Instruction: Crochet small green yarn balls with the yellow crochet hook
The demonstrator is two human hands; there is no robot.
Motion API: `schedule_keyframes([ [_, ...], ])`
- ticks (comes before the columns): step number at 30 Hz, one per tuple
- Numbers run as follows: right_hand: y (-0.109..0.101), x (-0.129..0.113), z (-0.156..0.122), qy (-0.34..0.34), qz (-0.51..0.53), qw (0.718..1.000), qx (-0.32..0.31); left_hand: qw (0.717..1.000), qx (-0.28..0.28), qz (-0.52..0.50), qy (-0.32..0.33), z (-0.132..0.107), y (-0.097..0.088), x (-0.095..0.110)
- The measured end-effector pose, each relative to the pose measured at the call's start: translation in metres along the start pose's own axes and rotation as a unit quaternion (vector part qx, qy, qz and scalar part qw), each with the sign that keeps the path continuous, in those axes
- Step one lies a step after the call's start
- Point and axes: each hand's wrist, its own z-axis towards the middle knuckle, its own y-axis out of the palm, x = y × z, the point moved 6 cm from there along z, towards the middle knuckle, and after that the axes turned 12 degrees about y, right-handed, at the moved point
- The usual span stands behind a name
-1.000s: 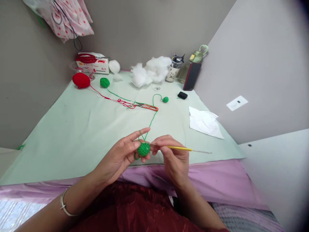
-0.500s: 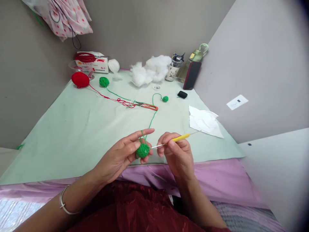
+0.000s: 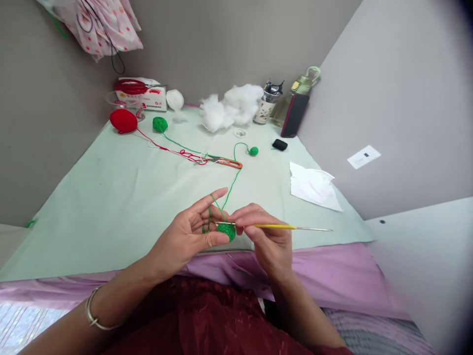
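My left hand (image 3: 192, 231) pinches a small green crocheted piece (image 3: 226, 230) between thumb and fingers, with green yarn (image 3: 231, 185) looped over the raised index finger. My right hand (image 3: 264, 234) grips a yellow-handled crochet hook (image 3: 281, 227). The hook lies level, its tip pushed through the green piece and its metal end pointing right. The green yarn runs away across the pale green table cover (image 3: 121, 197) towards a little green ball (image 3: 253, 151).
Orange-handled snips (image 3: 227, 162) lie mid-table amid tangled red and green thread. Further back sit a red yarn ball (image 3: 123, 121), a green yarn ball (image 3: 160, 124), white stuffing (image 3: 232, 106), a cup of tools (image 3: 266, 106), a bottle (image 3: 295, 93) and a dark phone (image 3: 293, 116). White paper (image 3: 314, 187) lies right.
The hook swung from angled up and away back to level, and its tip went into the green piece. My left hand turned the piece slightly to the right.
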Motion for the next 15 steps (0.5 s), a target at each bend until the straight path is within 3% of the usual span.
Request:
schedule_keyframes([
  [7,0.0012,0.0031,0.004,0.019,0.098,0.995,0.018,0.998,0.018,0.054,0.013,-0.0002,-0.0014,0.0062],
  [15,-0.0018,0.0029,0.0059,0.037,0.07,0.997,-0.01,0.995,0.026,0.091,0.025,-0.0024,-0.0032,0.0091],
])
